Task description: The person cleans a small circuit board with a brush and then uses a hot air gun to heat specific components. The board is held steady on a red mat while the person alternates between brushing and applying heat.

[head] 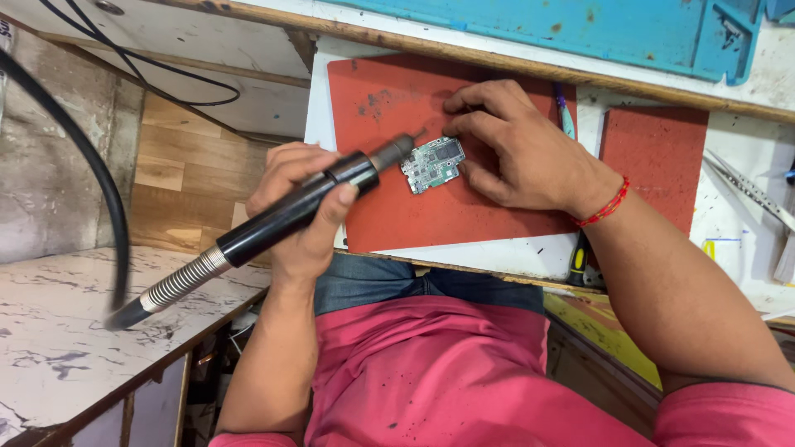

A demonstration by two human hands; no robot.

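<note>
A small green circuit board (433, 164) lies flat near the middle of a red rubbery mat (397, 215) in front of you, between your two hands. Your left hand (302, 207) sits at the board's eight o'clock, fingers curled fully around the black handle of a hot-air wand (281, 219). The wand's metal nozzle tip points toward two o'clock and ends just beside the board's left edge; whether it touches the board cannot be told. Behind your grip, the handle ends in a ribbed silver spring collar, and a thick black hose (99, 182) arcs away toward nine o'clock.

Your right hand (517, 149) rests at the board's three o'clock, palm down, fingers half curled, with fingertips pressed on the board's top and right edges. A red thread bracelet (606, 207) circles that wrist.

A second, smaller red mat (658, 157) lies further toward three o'clock. A scuffed blue plastic tray (580, 25) runs along twelve o'clock. A white marbled surface (50, 331) lies at eight o'clock.
</note>
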